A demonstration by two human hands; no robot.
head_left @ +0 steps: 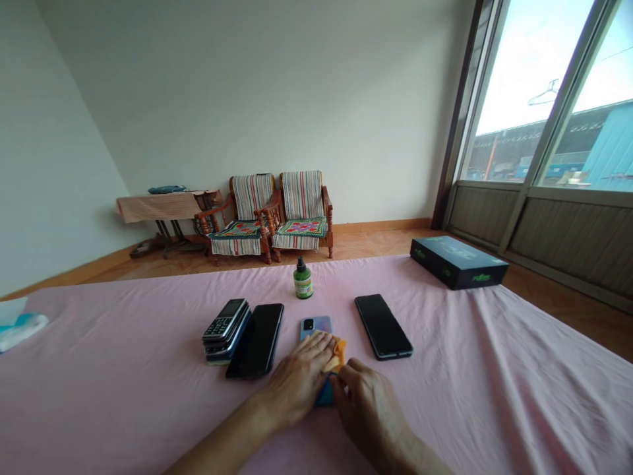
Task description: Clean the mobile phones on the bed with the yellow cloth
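A blue smartphone (325, 394) lies back up on the pink sheet, its camera block at the far end. My left hand (309, 361) rests over its middle, fingers together and pressed onto an orange cloth (339, 354) that pokes out on the right. With curled fingers my right hand (363, 389) grips the phone's near right edge; the fingertips are partly hidden. Left of my hands lies a black smartphone (257, 340), beside a stack of phones topped by a keypad phone (226, 320). Another black smartphone (383, 326) lies to the right.
A green spray bottle (303, 280) stands beyond the phones. At the far right edge sits a black box (457, 260). A white and blue packet (22, 326) is at far left. Two wooden chairs (301, 198) and a cloth-covered table (158, 206) stand by the wall.
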